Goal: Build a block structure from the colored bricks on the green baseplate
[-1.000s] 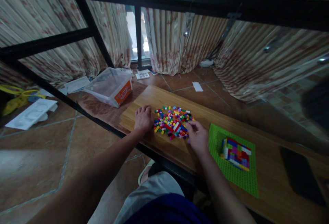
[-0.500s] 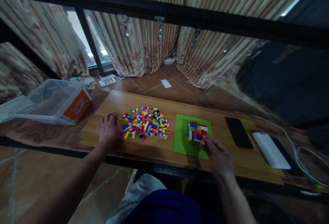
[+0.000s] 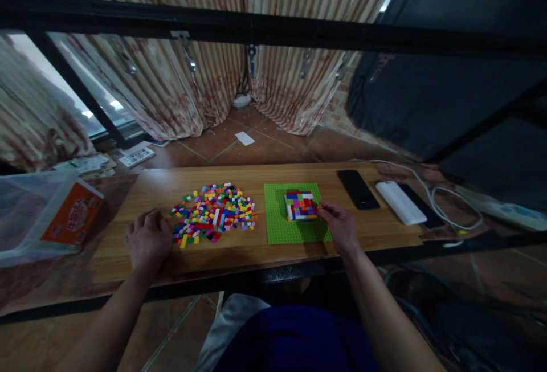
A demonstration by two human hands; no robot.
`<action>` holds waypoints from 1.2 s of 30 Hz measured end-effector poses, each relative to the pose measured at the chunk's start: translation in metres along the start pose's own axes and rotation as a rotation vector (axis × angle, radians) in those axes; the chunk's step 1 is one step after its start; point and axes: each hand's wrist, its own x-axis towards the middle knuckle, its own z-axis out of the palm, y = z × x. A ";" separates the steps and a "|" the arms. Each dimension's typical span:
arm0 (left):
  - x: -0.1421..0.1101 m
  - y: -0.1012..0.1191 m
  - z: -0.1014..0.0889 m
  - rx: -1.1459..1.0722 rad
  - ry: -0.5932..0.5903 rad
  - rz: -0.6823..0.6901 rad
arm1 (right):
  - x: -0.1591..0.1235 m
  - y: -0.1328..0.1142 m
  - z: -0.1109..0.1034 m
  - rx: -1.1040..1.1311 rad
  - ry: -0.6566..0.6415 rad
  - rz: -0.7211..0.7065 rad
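Note:
A multicoloured block of toy bricks (image 3: pixel 301 207) stands on the green baseplate (image 3: pixel 277 232). At its right side my right hand (image 3: pixel 339 225) is closed in a pinch, its fingertips on a small orange brick (image 3: pixel 318 205). Whether that brick touches the block I cannot tell. My left hand (image 3: pixel 149 240) lies palm down on the wooden board, fingers apart and slightly bent, with nothing seen in it. Just right of it spreads a pile of loose toy bricks (image 3: pixel 216 212) in many colours.
A clear plastic bin (image 3: pixel 32 212) with an orange label stands at the far left. Right of the baseplate lie a black phone (image 3: pixel 358 189), a white power bank (image 3: pixel 400 203) and a white cable (image 3: pixel 436 192). A dark metal bar (image 3: pixel 273 29) crosses above the board (image 3: pixel 252 249).
The view has swung to the right, so the board and bricks appear further left. My right hand is now at the block's right side rather than its near right corner. My left hand stays beside the pile.

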 end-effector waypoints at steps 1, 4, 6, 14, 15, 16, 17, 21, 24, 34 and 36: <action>0.000 0.000 0.000 0.004 0.004 0.002 | 0.000 0.001 0.000 -0.007 0.006 -0.005; 0.000 0.000 0.001 0.010 0.025 0.000 | 0.004 0.000 0.000 -0.068 0.031 -0.024; 0.001 -0.001 0.002 0.007 0.034 0.003 | 0.008 -0.004 0.001 -0.156 0.029 -0.065; 0.001 -0.004 0.006 -0.003 0.039 0.004 | -0.010 -0.020 0.011 -0.370 -0.038 -0.262; 0.000 -0.004 0.006 0.010 0.036 -0.006 | -0.019 -0.020 0.016 -0.379 -0.052 -0.285; -0.001 -0.003 0.006 0.022 0.034 -0.016 | -0.029 -0.020 0.022 -0.401 -0.079 -0.316; -0.001 -0.002 0.006 0.035 0.036 -0.032 | -0.039 -0.019 0.030 -0.424 -0.127 -0.348; -0.003 -0.001 0.007 0.041 0.038 -0.020 | -0.079 -0.010 0.073 -0.549 -0.470 -0.499; -0.003 -0.001 0.008 0.031 0.042 -0.044 | -0.096 0.002 0.104 -0.638 -0.617 -0.581; -0.007 0.001 0.006 0.023 0.024 -0.068 | -0.094 0.023 0.137 -0.858 -0.636 -0.760; -0.007 0.001 0.007 0.012 0.021 -0.076 | -0.090 0.022 0.131 -0.819 -0.600 -0.747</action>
